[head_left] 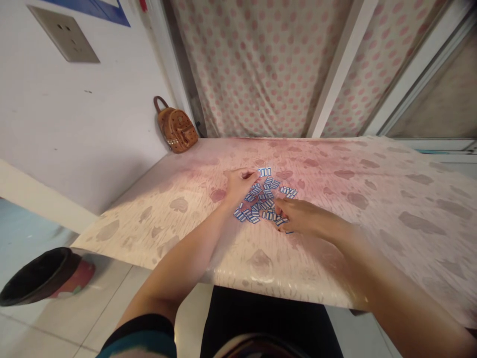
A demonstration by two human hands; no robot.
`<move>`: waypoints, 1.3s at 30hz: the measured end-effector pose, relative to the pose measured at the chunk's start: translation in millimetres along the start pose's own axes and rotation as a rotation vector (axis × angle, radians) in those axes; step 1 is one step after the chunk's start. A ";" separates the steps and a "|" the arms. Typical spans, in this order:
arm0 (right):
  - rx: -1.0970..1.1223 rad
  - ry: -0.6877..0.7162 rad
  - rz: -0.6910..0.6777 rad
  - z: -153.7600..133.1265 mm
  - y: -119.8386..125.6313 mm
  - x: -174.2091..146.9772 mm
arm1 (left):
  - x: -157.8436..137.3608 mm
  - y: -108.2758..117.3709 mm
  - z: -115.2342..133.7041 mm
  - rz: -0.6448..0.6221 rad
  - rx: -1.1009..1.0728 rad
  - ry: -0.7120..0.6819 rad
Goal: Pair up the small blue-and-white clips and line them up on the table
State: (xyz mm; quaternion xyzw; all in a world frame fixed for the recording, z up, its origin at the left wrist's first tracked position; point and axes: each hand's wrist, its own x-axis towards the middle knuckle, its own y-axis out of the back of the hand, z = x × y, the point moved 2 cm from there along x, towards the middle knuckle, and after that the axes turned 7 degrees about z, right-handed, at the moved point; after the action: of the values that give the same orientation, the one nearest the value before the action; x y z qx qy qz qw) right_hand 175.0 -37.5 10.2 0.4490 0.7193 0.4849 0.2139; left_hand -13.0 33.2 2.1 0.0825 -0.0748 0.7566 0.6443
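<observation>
A loose pile of small flat blue-and-white pieces (267,203) lies on the patterned tablecloth (257,258). Each piece shows white rectangles edged in blue; their exact kind is too small to make out. My left hand (238,186) is at the pile's far left side, thumb and forefinger pinched at the edge of one blue-and-white piece (265,172). At the near right side, my right hand (301,216) rests over the pile with its fingers curled down. Its fingertips cover some pieces, and whether they grip one is hidden.
A small brown backpack (178,129) stands at the table's far left corner against the wall. Behind the table hangs a dotted curtain (253,64) in a white frame. A dark bin (48,278) stands on the floor at left. The table's front edge is close to me.
</observation>
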 end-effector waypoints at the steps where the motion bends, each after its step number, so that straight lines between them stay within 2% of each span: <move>1: 0.011 0.001 -0.012 0.7 -1.1 -0.1 | -0.1 -0.1 0.0 -0.003 0.000 -0.003; 7: 0.064 -0.008 -0.055 -0.2 5.6 5.4 | 0.1 -1.1 -2.2 -0.012 0.022 -0.059; 12: 0.187 -0.091 0.170 9.8 19.5 19.2 | -0.9 -2.7 -0.5 -0.022 0.004 -0.084; 16: 0.183 -0.175 0.338 27.4 16.9 27.9 | -3.1 -2.6 2.8 -0.021 0.017 -0.074; 23: 0.165 -0.208 0.418 53.1 7.4 32.8 | -2.4 -2.4 0.3 -0.023 0.020 -0.081; 28: 0.132 -0.240 0.526 54.9 12.7 32.6 | -1.6 -4.1 -3.2 -0.026 0.024 -0.065; 30: 0.247 -0.250 0.491 48.6 14.4 32.1 | -1.0 -4.5 -4.0 -0.025 0.024 -0.076; 33: 0.540 -0.275 0.233 34.9 10.4 31.4 | -0.1 -4.4 -4.7 -0.033 0.017 -0.098; 35: 0.653 -0.297 0.091 26.6 6.9 30.4 | 0.2 -4.1 -5.3 -0.040 0.019 -0.099; 37: 0.699 -0.308 0.032 21.2 5.2 29.9 | 0.4 -3.6 -6.4 -0.041 0.026 -0.096; 39: 0.711 -0.311 0.033 18.9 5.9 30.0 | 0.7 -3.3 -8.0 -0.039 0.034 -0.096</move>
State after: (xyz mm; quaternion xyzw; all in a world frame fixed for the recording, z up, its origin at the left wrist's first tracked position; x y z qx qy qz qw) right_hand 176.5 -1.6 11.0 0.5746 0.7943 0.1350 0.1436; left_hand -10.1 36.1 -5.5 0.1308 -0.0912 0.7402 0.6532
